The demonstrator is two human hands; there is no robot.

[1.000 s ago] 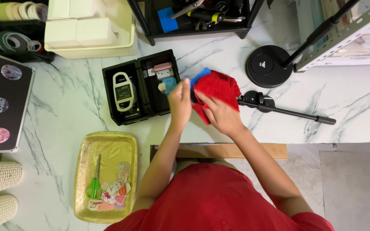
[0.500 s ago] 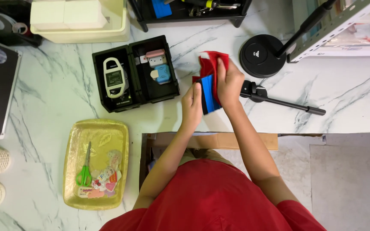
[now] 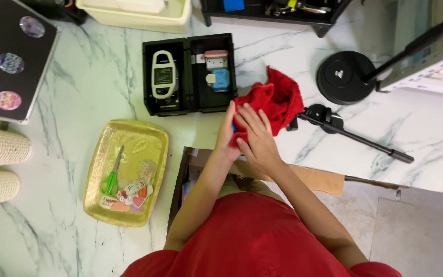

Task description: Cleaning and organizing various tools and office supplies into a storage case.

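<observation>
Your marble bench (image 3: pixel 67 102) carries everything here, and your hands meet near its front edge, just above your red shirt. At eleven o'clock from your hands the black case (image 3: pixel 189 74) lies open with both halves flat, so its contents show: a white and grey device on the left, small pink and blue pieces on the right. At eight o'clock the yellow tray (image 3: pixel 152 169) keeps the green scissors (image 3: pixel 111 179) and stickers together, well apart from your work. At two o'clock sits the round black stand base (image 3: pixel 345 77), with a black rod (image 3: pixel 355 137) lying just beside the cloth.

The red cloth (image 3: pixel 275 97) is bunched at one o'clock from your hands, touching them. Your right hand (image 3: pixel 256 141) lies flat over its near end, fingers spread, pressing it against your left hand (image 3: pixel 226 136), which is cupped underneath. A sliver of blue shows between them; what it is stays hidden, so you appear to grip something wrapped in the cloth. The laptop, tubs and shelf at the edges are cut off.
</observation>
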